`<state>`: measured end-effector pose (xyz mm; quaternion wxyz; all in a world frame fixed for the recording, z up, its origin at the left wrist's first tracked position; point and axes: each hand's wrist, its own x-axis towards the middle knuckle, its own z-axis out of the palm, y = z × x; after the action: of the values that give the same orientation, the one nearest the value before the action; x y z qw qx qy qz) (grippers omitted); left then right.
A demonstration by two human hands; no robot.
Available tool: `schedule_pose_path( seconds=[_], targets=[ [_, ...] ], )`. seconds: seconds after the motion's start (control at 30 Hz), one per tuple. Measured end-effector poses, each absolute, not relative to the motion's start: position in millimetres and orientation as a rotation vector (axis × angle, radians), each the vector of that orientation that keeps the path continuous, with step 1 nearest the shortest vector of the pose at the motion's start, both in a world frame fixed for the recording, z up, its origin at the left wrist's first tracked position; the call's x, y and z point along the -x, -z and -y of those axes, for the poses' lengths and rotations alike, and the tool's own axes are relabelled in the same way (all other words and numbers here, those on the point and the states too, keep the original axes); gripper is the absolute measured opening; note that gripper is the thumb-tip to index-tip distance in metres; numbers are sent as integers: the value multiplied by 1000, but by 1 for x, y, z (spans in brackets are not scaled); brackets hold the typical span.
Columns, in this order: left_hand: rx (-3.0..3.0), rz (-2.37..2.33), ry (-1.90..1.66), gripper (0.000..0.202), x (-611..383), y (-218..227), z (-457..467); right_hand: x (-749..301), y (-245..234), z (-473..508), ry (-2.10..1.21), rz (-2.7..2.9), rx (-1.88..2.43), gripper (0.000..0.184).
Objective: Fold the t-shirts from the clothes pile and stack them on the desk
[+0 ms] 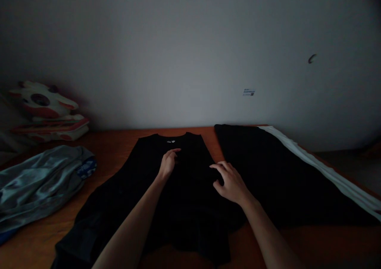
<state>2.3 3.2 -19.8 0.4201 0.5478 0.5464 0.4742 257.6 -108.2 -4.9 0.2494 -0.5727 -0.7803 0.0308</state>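
Observation:
A black shirt point(190, 189) lies spread on the wooden surface, its neckline at the far end with a small white print point(170, 141) inside. Over its upper middle is my left hand point(168, 162), index finger stretched out and the others loosely bent, nothing visible in it. My right hand point(230, 181) hovers by the shirt's right side, thumb and fingers apart, holding nothing. Whether either hand touches the cloth is hard to tell in the dim light. Folds show at the shirt's near edge.
To the right lies a black garment point(276, 177) with a white band point(315, 162). A crumpled grey-green garment point(44, 185) with blue parts sits at left. Behind it are cow-shaped cushions point(49, 106). A pale wall point(166, 58) rises at the back of the wooden surface point(110, 146).

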Motion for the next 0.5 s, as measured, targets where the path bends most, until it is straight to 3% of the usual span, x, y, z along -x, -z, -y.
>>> schedule_pose_path(
  seconds=[0.07,0.3,0.4,0.5],
  targets=[
    [-1385,-1372,-1178,40,-2,18,-3,-261,10,105,-70,2085,1567,49],
    [-1580,-1499,-1199,34,-2,16,4,-271,23,98,-99,1923,1550,37],
    [-2145,-1391,-1240,24,-10,6,20,-271,22,98,-82,1953,1567,29],
    [-2713,-948,-943,36,-24,-3,39,-269,20,99,-76,1991,1600,21]
  ],
)
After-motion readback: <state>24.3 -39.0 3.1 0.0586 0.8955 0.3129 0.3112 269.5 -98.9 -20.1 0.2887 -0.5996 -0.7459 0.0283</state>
